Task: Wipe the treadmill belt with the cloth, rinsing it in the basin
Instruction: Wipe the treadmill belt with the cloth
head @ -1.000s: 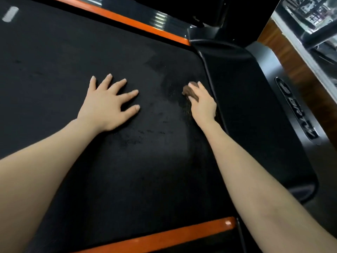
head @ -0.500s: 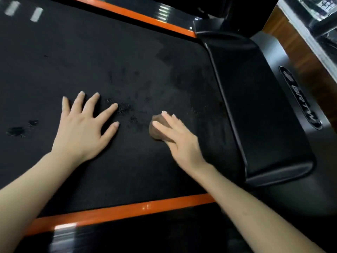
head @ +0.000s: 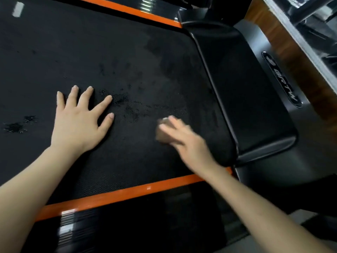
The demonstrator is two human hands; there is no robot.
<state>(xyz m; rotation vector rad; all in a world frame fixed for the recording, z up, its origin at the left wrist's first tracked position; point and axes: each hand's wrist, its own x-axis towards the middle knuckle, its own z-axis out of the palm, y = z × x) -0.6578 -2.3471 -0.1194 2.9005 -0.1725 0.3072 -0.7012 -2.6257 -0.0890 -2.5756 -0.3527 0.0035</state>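
The black treadmill belt [head: 127,52] fills most of the view and shows wet dark patches near its middle. My left hand [head: 78,121] lies flat on the belt with its fingers spread. My right hand [head: 184,141], blurred by motion, presses a small brown cloth [head: 161,135] onto the belt with straight fingers, near the belt's right end. Most of the cloth is hidden under the fingers. No basin is in view.
An orange strip [head: 116,196] runs along the near side of the belt and another [head: 131,10] along the far side. A black end cover [head: 242,92] closes the belt on the right, next to a grey housing with a logo [head: 281,79]. Wooden flooring [head: 291,42] lies beyond.
My right hand has slid the cloth from the belt's right edge toward the middle and near side. The view has shifted, and my left hand still lies flat on the belt.
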